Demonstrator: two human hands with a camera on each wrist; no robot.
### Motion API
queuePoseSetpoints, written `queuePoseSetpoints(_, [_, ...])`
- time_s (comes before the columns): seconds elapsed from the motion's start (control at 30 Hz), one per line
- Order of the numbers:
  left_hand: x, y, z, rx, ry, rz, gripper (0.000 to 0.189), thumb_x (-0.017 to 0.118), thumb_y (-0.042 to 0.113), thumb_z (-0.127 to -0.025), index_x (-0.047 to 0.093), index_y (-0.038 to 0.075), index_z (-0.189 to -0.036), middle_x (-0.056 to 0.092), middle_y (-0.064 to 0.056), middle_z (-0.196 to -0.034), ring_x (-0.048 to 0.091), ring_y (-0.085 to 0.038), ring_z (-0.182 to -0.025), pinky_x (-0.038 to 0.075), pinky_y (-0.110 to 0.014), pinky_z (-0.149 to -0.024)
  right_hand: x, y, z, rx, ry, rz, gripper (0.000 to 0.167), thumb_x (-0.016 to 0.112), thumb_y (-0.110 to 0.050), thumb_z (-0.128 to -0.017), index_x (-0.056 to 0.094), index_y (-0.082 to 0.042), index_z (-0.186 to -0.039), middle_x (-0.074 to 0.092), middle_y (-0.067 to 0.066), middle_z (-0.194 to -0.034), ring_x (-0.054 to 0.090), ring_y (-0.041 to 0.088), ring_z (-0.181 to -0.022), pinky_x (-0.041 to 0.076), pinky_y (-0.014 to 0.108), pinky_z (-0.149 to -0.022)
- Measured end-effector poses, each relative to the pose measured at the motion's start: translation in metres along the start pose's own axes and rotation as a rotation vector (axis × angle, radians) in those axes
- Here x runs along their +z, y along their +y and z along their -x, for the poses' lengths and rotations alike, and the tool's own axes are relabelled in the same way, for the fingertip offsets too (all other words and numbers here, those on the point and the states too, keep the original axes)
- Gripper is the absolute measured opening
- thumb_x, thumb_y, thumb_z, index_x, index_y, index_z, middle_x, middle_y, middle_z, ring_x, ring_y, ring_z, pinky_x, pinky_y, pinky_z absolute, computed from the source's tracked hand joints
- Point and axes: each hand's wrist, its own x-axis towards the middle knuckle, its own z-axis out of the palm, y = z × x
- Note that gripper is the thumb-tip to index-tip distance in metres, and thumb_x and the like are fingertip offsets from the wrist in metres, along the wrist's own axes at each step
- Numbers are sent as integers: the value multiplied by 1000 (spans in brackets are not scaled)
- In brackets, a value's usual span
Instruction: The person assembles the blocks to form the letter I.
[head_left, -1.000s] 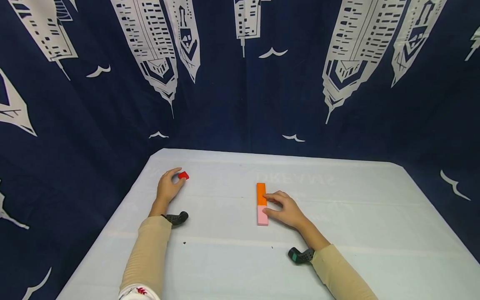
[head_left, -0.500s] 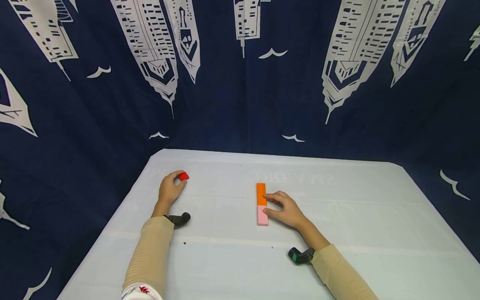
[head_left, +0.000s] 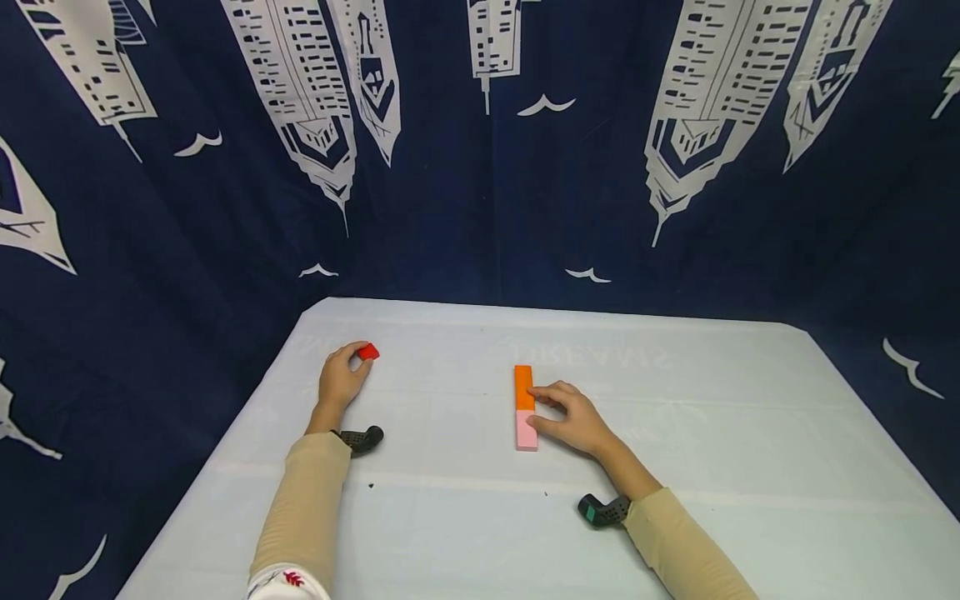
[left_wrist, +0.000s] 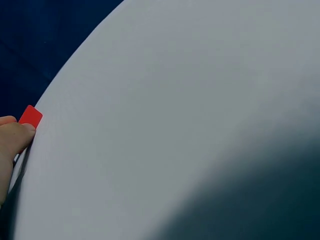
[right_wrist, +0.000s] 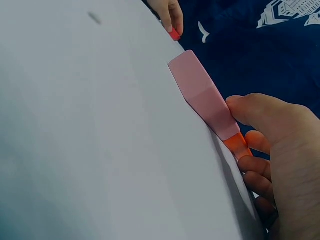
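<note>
In the head view my left hand (head_left: 340,383) pinches a small red block (head_left: 369,352) between thumb and fingers, near the far left of the white table. The left wrist view shows the thumb pressed against the red block (left_wrist: 31,116), the fingers mostly hidden. Right of centre, an orange block (head_left: 523,387) and a pink block (head_left: 526,431) lie end to end in a straight row. My right hand (head_left: 576,421) rests at the row's right side, index fingertip touching the orange block and thumb touching the pink block (right_wrist: 202,92). Its fingers bend loosely, not wrapped round either block.
The white table (head_left: 450,533) ends at a dark blue curtain (head_left: 480,208) printed with white buildings and birds. Black wrist-worn devices (head_left: 363,439) sit on both wrists. A tiny dark speck (head_left: 371,486) lies on the table.
My left fingers have closed onto the red block, and the left forearm has shifted slightly right. The right hand and the orange and pink blocks have stayed in place.
</note>
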Motion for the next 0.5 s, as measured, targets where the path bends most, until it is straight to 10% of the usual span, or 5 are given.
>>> queuePoseSetpoints(0.5, [-2,4,-2,4,-1,24,37,63,11,-94,58,0,-129,55,-24,-133,45,-40,-126,32,-50,-109,-1,3,0,13,-6,-10,48,80,-26,-81,68,-7,-123,63,-1,-103,58,20,-98,48,39,-89])
